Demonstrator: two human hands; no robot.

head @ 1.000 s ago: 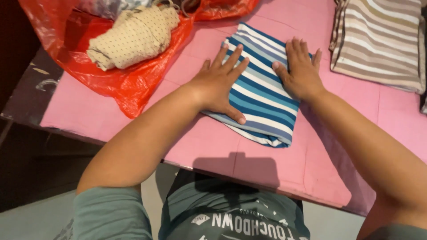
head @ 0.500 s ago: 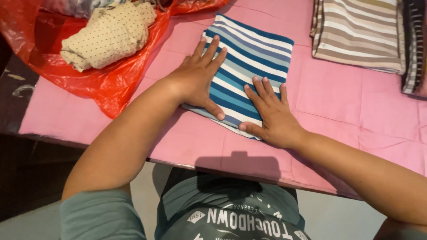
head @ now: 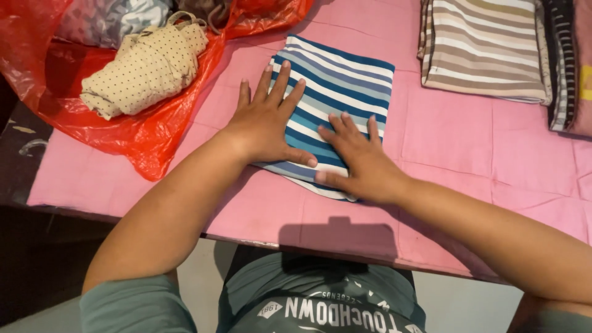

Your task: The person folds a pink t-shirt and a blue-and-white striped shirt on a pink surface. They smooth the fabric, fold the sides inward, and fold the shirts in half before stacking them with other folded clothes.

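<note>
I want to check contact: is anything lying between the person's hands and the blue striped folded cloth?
Nothing visible does. The left hand and the right hand both lie flat, palms down, directly on the blue striped folded cloth on the pink table cover.

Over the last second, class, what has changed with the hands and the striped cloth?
The right hand slid from the folded blue striped cloth's far right side down to its near edge. The left hand stayed flat on its left side. Nothing was picked up; the cloth stayed folded on the pink table.
</note>
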